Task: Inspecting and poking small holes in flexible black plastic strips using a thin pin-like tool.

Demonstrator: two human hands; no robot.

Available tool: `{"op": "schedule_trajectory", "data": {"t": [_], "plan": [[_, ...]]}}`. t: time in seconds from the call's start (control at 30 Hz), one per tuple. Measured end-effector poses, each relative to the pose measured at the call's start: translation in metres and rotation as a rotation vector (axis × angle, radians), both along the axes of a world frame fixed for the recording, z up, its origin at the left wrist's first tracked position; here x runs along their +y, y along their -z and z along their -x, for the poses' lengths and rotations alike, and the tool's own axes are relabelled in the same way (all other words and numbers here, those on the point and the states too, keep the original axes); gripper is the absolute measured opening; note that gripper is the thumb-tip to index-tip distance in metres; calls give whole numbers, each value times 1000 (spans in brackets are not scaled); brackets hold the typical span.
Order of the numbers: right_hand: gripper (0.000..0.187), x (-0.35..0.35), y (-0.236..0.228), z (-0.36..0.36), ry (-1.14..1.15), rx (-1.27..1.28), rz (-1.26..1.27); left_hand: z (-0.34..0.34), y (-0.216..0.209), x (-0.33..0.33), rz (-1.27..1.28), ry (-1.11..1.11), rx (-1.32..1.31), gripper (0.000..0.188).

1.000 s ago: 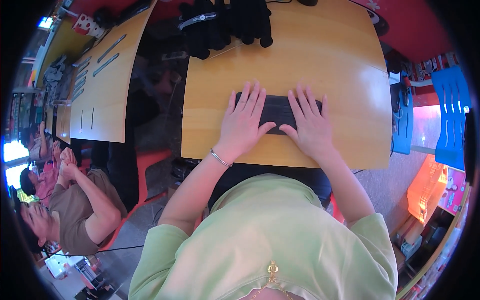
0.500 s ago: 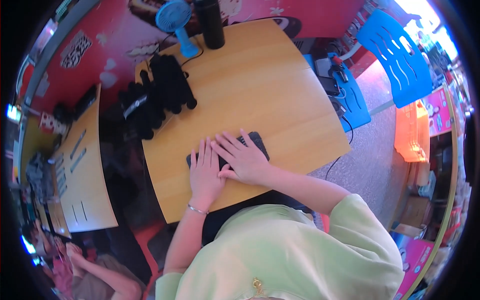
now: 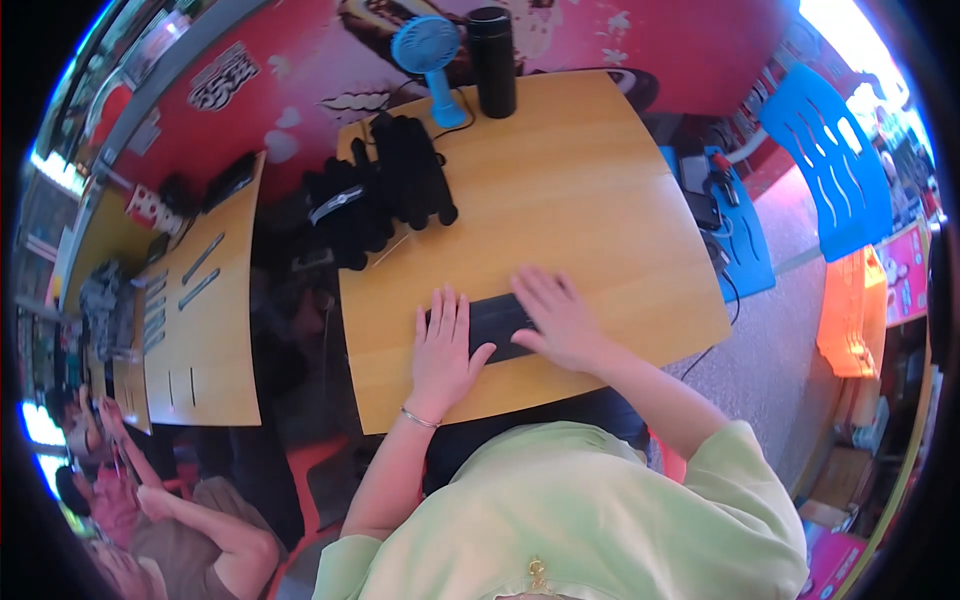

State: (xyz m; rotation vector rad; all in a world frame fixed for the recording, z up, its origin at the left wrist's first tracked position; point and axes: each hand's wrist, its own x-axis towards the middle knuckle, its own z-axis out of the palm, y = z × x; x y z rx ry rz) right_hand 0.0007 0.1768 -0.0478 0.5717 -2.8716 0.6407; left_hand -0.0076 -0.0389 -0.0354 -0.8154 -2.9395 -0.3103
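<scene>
Your path over the bench (image 3: 600, 190) middle lies bare, black gloves pile (image 3: 385, 195), blue fan (image 3: 430, 55), dark flask (image 3: 493, 60) crowd the far-left corner

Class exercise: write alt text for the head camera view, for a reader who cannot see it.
A person in a pale green top presses the left hand and right hand flat on a black cloth lying on a wooden table. Farther back sit a pile of black garments, a blue handheld fan and a black flask.

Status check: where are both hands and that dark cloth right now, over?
Left hand and right hand flat, fingers spread, on the dark folded cloth. Cloth lies flat on the wooden table. Pile of black items apart at the far-left corner.
</scene>
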Motion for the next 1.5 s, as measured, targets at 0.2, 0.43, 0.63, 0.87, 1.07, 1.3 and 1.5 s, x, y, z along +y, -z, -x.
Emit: {"op": "schedule_trajectory", "data": {"t": [0.2,0.43,0.63,0.87,1.07,1.3,1.5], "plan": [[36,25,-14,3,598,-266,169,-44,4,-47,-59,-314,-15,73],[39,-6,-7,5,635,-185,-161,-66,12,-67,-98,-334,10,69],[35,-7,1,4,567,29,-200,-69,16,-73,-158,-344,93,64],[31,-3,4,3,476,39,-49,-70,16,-73,-210,-343,82,66],[32,-8,-10,9,486,-9,-81,-68,17,-73,-202,-341,96,68],[26,-33,-75,6,303,238,151,-69,20,-75,-190,-347,88,66],[36,-43,-98,1,324,142,86,-74,22,-74,-190,-338,115,67]]}}
